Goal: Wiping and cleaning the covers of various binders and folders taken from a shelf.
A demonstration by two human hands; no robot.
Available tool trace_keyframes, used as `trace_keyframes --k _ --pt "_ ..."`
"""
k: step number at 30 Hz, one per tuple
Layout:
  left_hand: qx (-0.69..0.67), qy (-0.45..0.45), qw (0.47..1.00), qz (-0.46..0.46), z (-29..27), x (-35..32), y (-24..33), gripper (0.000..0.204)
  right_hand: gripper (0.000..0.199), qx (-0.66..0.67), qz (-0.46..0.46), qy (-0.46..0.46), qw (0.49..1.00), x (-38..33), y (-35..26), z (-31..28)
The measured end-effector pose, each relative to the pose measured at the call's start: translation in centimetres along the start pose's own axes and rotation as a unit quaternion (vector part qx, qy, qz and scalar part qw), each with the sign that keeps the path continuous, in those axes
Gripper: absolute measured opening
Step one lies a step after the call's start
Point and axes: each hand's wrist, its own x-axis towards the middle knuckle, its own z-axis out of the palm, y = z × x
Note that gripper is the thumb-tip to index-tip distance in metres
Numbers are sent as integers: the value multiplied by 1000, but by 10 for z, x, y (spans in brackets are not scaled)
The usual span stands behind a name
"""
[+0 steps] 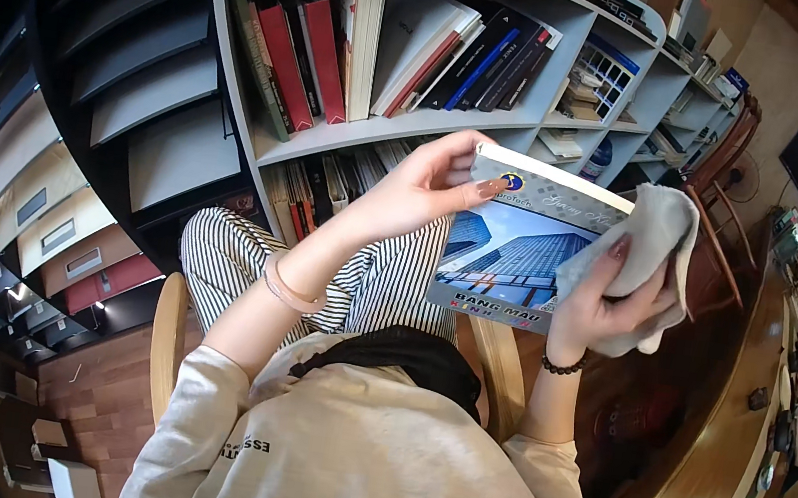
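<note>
My left hand (422, 187) grips the upper left edge of a thick book (509, 253) whose cover shows tall glass buildings under a blue sky. The book is held up in front of me, above my lap in striped trousers. My right hand (604, 296) clutches a grey-white cloth (656, 248) pressed against the book's right side. A bead bracelet sits on my right wrist and thin bangles on my left.
A grey bookshelf (415, 125) with red, black and white books stands right behind the book. Dark sample drawers (72, 206) fill the left. I sit on a wooden chair (167, 339). A long wooden table (727, 433) runs on the right, with other people at its far end.
</note>
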Motion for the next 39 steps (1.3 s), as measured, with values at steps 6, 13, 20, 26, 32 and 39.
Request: trace_keyframes --k 6,13,20,26,32,39 --pt "57 -226 972 -4 9 81 29 40 46 67 -107 42 991 -6 3 9" --pt "449 -365 809 -104 60 101 76 46 56 110 -46 16 993 -9 25 22" --pt "375 -291 867 -153 37 98 49 65 59 54 -9 -25 998 -10 36 28" --pt "165 -269 930 -187 18 98 38 87 54 121 -153 -248 949 -36 -14 32" --pt "157 -321 910 -211 10 109 14 87 48 92 -103 -160 977 -27 8 33" --pt "169 -268 931 -181 22 104 24 83 47 78 -162 -173 968 -40 -12 39"
